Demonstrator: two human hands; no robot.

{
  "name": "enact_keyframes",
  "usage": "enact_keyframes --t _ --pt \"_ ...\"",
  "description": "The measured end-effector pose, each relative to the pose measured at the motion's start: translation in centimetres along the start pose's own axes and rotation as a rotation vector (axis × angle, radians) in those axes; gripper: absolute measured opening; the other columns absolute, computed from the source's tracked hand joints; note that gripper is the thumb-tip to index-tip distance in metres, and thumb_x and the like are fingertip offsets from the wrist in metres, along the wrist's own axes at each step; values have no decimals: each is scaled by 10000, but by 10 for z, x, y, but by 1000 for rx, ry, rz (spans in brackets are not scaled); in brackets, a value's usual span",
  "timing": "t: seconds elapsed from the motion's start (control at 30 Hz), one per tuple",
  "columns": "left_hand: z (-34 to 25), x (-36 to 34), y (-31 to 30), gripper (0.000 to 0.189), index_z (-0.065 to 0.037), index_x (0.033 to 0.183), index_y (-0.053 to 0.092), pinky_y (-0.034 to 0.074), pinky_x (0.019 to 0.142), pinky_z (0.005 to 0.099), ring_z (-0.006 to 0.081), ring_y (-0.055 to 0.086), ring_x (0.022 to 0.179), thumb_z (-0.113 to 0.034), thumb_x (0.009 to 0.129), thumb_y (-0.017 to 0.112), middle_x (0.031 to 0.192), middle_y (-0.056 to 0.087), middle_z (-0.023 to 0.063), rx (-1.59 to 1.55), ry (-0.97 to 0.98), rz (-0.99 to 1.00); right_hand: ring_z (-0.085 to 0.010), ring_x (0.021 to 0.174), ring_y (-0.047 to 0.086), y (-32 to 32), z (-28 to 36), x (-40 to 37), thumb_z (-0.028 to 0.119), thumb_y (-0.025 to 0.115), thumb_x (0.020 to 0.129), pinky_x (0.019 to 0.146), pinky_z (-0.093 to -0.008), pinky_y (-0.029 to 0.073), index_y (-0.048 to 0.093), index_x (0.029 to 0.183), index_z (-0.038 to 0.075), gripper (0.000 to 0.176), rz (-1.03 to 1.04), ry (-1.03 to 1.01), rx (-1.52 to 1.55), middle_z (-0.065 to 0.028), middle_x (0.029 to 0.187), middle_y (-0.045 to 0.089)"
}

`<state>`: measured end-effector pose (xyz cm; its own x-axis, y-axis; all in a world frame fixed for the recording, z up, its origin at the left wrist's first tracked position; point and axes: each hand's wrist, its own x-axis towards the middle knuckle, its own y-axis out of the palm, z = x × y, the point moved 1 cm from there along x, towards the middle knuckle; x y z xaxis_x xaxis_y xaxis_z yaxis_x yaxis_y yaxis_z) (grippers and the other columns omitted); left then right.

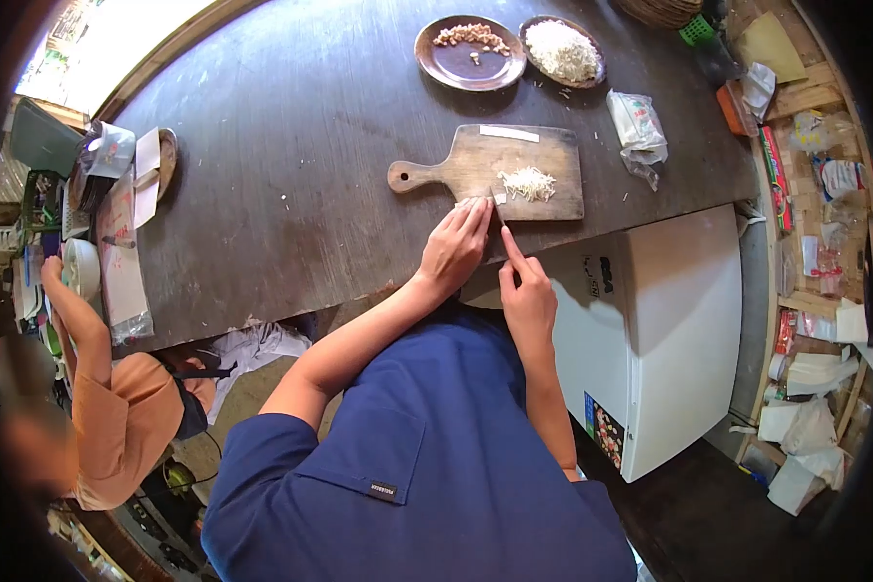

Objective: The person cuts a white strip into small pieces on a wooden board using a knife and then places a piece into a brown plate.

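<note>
My left hand (456,242) is at the near edge of a wooden cutting board (432,173), its fingers closed together and pressing down on a white strip of food (500,199). Most of that strip is hidden under the fingertips. In my right hand (528,296) is a knife (498,213), the index finger stretched along it and its blade close beside my left fingertips. A small heap of thin white shreds (529,184) lies on the board, right of the blade. Another pale flat strip (510,134) rests along the board's far edge.
Beyond the board stand a brown plate (470,78) with small brown pieces and a bowl of white shreds (563,50). A plastic packet (637,126) lies to the right. Below the table's edge is a white freezer (689,320). Another person (126,417) is at the left.
</note>
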<state>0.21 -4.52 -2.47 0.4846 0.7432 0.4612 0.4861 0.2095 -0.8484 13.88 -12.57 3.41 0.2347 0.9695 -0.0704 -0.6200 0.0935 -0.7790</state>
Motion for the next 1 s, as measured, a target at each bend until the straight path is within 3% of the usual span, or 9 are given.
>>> enact_keyframes --t 0.6,0.67,0.83,1.0 --pt "-5 -2 -6 570 21 1435 588 522 1099 398 310 614 1286 -118 893 691 1404 614 152 -26 -62 33 -346 789 670 -8 -13 21 150 585 1041 752 -474 548 548 1566 327 555 118 -101 11 -137 930 634" --pt "-6 -2 -8 564 19 1430 593 523 1097 396 308 614 1282 -118 892 692 1403 613 151 -31 -75 38 -402 785 700 -7 -15 33 195 557 1049 726 -529 572 529 1574 331 544 51 -192 -7 -156 939 625" --pt "-8 3 -12 532 11 1382 630 541 1063 395 307 635 1231 -102 869 715 1360 634 154 -42 -90 7 -310 706 598 -39 -9 22 120 581 1043 743 -439 522 572 1556 268 534 146 -113 217 -163 814 569" --pt "-3 9 -19 338 -16 1226 729 570 956 410 310 667 1117 -65 892 744 1246 697 110 -229 -221 -111 -306 726 599 -55 -22 -2 117 588 1039 766 -419 519 583 1546 261 528 208 -95 282 -174 832 595"
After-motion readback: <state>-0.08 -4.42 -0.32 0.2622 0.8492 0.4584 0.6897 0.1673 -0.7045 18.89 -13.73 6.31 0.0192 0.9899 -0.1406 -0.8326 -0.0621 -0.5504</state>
